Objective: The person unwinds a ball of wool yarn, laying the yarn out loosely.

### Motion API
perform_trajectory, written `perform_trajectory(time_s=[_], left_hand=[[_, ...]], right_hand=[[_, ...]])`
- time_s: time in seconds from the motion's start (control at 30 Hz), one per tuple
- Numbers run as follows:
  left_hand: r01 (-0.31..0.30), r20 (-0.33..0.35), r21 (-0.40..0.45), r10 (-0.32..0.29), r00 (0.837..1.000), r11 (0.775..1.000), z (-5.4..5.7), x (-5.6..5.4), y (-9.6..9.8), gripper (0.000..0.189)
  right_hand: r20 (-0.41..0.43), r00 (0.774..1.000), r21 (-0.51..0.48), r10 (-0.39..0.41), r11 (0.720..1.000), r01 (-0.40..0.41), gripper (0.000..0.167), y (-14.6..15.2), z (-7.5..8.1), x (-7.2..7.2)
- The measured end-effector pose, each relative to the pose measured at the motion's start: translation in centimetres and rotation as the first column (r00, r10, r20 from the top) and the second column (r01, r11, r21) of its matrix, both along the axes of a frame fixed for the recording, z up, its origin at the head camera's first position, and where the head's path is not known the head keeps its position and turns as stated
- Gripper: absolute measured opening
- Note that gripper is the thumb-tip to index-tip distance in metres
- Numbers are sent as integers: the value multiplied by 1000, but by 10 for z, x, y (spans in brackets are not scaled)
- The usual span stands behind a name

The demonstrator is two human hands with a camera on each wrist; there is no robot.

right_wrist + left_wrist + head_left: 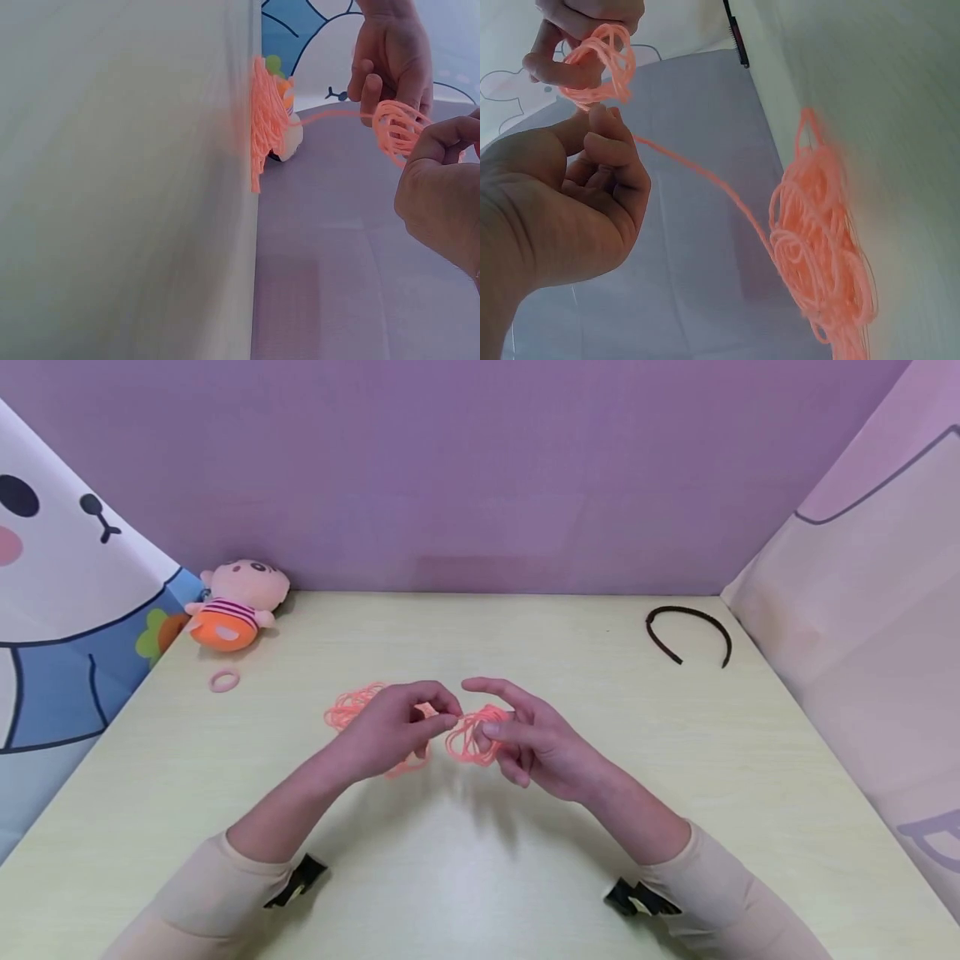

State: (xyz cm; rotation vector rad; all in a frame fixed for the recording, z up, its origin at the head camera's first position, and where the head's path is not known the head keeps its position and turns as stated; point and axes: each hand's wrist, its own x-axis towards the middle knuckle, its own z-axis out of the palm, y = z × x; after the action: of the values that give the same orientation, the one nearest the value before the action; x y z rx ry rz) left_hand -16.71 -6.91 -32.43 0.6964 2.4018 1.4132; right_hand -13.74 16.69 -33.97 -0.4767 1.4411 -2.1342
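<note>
A small looped coil of coral-pink yarn [472, 739] hangs on my right hand [543, 745], pinched by the thumb against the fingers while the index finger stretches out toward the left. Beside it, my left hand [386, 727] pinches the yarn strand between thumb and fingertips, close to the coil. From there the strand [712, 180] runs to a larger loose heap of the same yarn [821, 232] lying on the table. In the head view the left hand partly covers that heap. Both hands are raised above the tabletop.
A plush doll [236, 602] with an orange bottom sits at the table's back left corner, with a pink ring-shaped band [224, 680] in front of it. A dark headband [690, 610] lies at the back right. Fabric panels [480, 468] border the table [480, 885].
</note>
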Motion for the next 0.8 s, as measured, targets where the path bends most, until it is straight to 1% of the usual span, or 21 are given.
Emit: perform_trajectory(time_s=[0.07,0.2,0.37,0.53,0.6,0.67,0.8], left_hand=[[-25,-2,-1,25,1000,1000,1,-1,-2,5],[-110,14,2,110,994,994,4,-7,-9,7],[-229,30,22,228,973,973,5,-21,-22,12],[-306,41,12,305,951,952,4,-34,-40,17],[-339,37,7,339,940,941,4,-38,-46,20],[-378,35,10,377,925,926,4,-41,-52,22],[-456,37,47,455,890,889,6,-46,-60,27]], right_hand=[[4,1000,1,-2,1000,2,55,0,0,0],[14,1000,6,-6,1000,6,58,0,1,0],[19,1000,2,-10,1000,10,58,0,0,0],[4,1000,-15,-5,1000,5,57,1,-1,0],[-3,1000,-17,-6,1000,6,56,1,-2,0],[-5,1000,-16,-9,1000,9,56,1,-2,0],[3,1000,-11,-20,1000,20,57,0,-1,0]])
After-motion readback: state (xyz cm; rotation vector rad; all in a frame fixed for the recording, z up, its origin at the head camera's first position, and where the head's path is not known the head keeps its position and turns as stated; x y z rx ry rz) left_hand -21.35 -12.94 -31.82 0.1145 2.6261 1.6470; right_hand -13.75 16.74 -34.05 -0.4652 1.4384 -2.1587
